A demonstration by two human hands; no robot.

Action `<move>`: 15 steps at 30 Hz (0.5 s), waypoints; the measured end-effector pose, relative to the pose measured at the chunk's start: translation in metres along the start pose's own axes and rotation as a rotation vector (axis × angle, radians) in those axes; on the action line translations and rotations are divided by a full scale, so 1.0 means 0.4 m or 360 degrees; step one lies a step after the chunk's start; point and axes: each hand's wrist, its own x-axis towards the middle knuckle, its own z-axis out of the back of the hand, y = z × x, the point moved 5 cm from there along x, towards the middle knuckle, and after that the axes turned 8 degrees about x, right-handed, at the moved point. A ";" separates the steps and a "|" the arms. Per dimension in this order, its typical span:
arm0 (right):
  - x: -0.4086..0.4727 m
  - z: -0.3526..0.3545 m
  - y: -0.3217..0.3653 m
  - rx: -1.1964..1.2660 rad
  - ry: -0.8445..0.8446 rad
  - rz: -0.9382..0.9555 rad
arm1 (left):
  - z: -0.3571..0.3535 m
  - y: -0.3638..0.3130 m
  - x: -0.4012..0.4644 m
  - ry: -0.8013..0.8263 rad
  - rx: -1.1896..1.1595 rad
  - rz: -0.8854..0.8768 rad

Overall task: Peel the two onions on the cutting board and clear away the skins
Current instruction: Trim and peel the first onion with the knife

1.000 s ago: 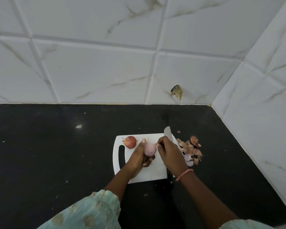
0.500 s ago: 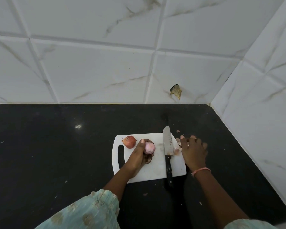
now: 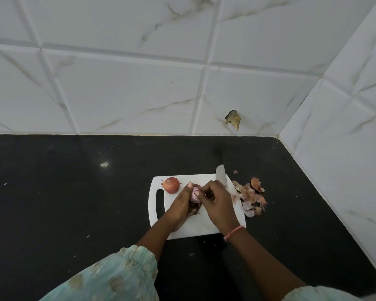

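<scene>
A white cutting board (image 3: 204, 224) lies on the black counter. An unpeeled red-brown onion (image 3: 171, 185) sits at the board's far left corner. My left hand (image 3: 182, 205) grips a pale pink, mostly peeled onion (image 3: 194, 197) above the board's middle. My right hand (image 3: 217, 203) is against that onion, its thumb and fingers pinching at the onion's surface. A knife (image 3: 221, 173) lies along the board's right side, only its blade tip showing past my right hand. A pile of onion skins (image 3: 251, 196) lies on the counter just right of the board.
The black counter (image 3: 74, 192) stretches wide to the left. White tiled walls meet in a corner at the back right (image 3: 278, 136). A chipped spot (image 3: 233, 121) marks the back wall. A few skin scraps (image 3: 235, 171) lie near the knife tip.
My right hand went out to the skin pile on the right and has now come back to the onion in my left hand. The knife lies on the board.
</scene>
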 end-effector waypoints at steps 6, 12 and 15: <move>0.011 -0.011 0.007 -0.0121 0.0007 0.0068 | 0.002 0.007 0.002 0.0003 -0.0031 0.0031; 0.022 -0.012 0.010 -0.0225 -0.0013 0.0124 | 0.002 0.009 0.003 -0.0017 0.0016 0.0034; 0.030 -0.010 0.009 -0.0250 -0.0034 0.0090 | 0.000 0.007 0.002 -0.0013 0.0026 0.0023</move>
